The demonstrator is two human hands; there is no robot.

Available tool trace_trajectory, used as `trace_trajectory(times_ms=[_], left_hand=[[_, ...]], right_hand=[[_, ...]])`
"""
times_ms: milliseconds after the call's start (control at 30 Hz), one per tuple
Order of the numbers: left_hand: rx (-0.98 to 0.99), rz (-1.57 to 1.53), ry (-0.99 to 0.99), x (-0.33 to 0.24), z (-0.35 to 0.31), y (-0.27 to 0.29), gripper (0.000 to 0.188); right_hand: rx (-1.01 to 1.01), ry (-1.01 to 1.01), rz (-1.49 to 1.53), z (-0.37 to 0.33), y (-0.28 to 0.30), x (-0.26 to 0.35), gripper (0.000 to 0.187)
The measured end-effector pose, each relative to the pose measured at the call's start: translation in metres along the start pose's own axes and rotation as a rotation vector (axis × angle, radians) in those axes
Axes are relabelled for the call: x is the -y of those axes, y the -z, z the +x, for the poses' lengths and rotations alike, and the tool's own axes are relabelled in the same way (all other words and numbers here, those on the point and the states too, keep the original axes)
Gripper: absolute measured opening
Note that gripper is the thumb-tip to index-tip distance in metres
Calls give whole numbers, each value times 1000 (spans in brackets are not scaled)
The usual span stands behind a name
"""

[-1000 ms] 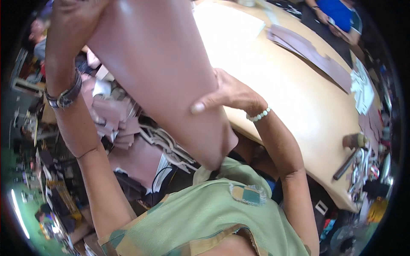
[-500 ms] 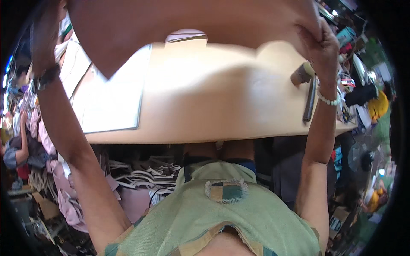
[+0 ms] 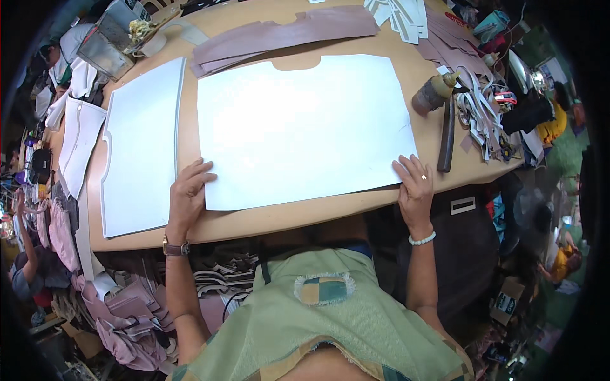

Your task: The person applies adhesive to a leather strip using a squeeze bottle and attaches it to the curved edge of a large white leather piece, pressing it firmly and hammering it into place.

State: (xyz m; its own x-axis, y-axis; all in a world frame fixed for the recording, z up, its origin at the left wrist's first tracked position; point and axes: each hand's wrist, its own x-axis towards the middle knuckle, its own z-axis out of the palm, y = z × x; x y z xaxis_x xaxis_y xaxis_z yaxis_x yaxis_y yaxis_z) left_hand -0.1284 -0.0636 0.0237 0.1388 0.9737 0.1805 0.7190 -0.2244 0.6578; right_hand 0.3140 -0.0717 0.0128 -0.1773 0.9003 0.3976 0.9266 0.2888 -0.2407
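A large white sheet (image 3: 298, 133) with a notch cut in its far edge lies flat on the tan table (image 3: 273, 223) in front of me. My left hand (image 3: 192, 190) rests at its near left corner, fingertips touching the surface. At the near right corner, the fingers of my right hand (image 3: 414, 187) lie slightly spread over the edge. Both hands look open; their thumbs are partly hidden. Beyond the sheet lie brown, leather-like pieces (image 3: 286, 35). Another stack of white sheets (image 3: 143, 152) sits to the left.
Right of the sheet stand a squeeze bottle (image 3: 434, 94) with brown contents and a dark bar-like tool (image 3: 447, 134). Cut strips (image 3: 480, 114) heap beyond them. At the far left are a metal tin (image 3: 108, 47) and a white bowl (image 3: 151, 44). A person (image 3: 562, 260) is at the right.
Both hands have come down and nearer from a raised position, where they held up a large brown-faced sheet. A white-faced, similarly notched sheet now lies flat under my fingers.
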Motion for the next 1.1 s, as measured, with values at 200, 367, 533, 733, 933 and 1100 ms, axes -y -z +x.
trace_trajectory(times_ms=[200, 367, 533, 733, 933, 1100], left_hand=[[10, 51, -6, -6, -19, -3, 24], [25, 76, 16, -26, -44, -6, 27], [-2, 60, 39, -30, -61, -9, 31], [-23, 12, 29, -33, -58, -14, 33], [12, 141, 23, -25, -67, -1, 37], [-306, 176, 262, -11, -99, 38, 32]], right_hand=[[-33, -88, 59, -21, -3, 3, 43], [-49, -108, 99, -50, 3, 2, 50], [-71, -136, 116, -65, 6, 6, 55], [-99, -125, 105, -64, 6, -2, 53], [18, -87, -7, -49, 14, 8, 55], [-155, -81, 93, -22, 15, 33, 51]])
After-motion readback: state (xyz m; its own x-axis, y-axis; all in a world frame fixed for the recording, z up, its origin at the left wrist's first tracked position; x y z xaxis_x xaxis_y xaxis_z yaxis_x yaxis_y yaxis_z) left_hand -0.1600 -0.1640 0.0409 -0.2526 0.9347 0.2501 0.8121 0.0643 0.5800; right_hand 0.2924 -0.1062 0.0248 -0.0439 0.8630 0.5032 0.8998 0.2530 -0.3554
